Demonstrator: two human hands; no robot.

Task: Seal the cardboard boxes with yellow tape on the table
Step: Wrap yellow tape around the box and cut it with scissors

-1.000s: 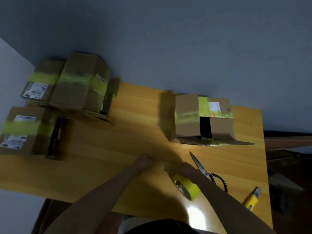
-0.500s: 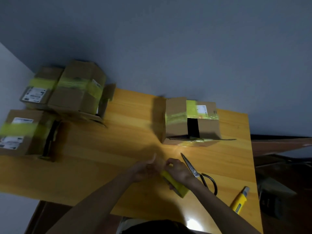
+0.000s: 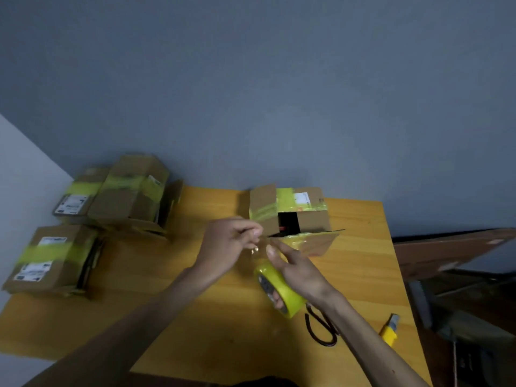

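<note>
My right hand (image 3: 300, 270) holds the yellow tape roll (image 3: 279, 292) above the wooden table (image 3: 173, 311), fingers through its core and forefinger stretched out. My left hand (image 3: 227, 243) pinches the free end of the tape, a clear strip (image 3: 258, 248) stretched up from the roll. Just behind the hands stands a cardboard box (image 3: 290, 216) banded with yellow tape, a dark gap open in its front and one flap lying flat toward me.
Three taped cardboard boxes sit at the table's left: two at the back (image 3: 131, 196) (image 3: 79, 195), one nearer (image 3: 53, 258). Black-handled scissors (image 3: 321, 328) lie under my right wrist. A yellow utility knife (image 3: 389, 329) lies near the right edge.
Both hands have risen from the table toward the box. The left hand has pulled a strip of tape off the roll, and the roll has turned in my right hand.
</note>
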